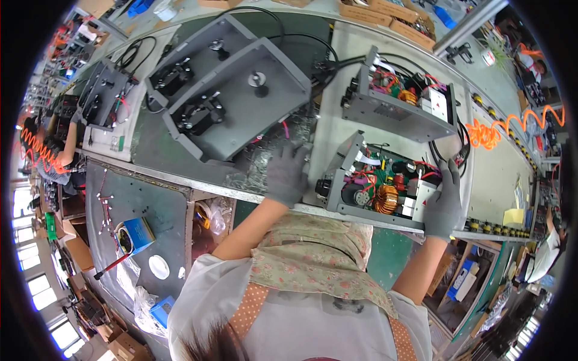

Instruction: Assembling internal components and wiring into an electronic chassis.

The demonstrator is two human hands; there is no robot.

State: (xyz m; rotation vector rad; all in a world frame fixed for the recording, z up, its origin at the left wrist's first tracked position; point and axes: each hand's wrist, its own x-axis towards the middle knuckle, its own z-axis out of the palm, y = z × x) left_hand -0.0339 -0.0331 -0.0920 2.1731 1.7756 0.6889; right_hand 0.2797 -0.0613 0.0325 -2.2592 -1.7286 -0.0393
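My left hand (288,175), in a grey glove, has its fingers stretched forward over crinkled clear plastic (260,163) on the bench. Just ahead of it lies a grey sheet-metal cover (244,111), open side up, with black fittings and a round knob inside. My right hand (444,201), also gloved, closes over the right end of the near open electronic unit (361,210); its thumb is hidden. Inside that unit sit a copper-wound coil (386,198), a green board and red and white wires. Behind it stands a second open unit (403,108) of the same kind.
A second grey cover (208,57) lies partly behind the first. Black cables (337,63) run between covers and units. An orange coiled hose (481,133) is at the right, beside a roller track (500,227). Another person's arm (70,141) works at the far left. Cardboard boxes (412,30) stand behind.
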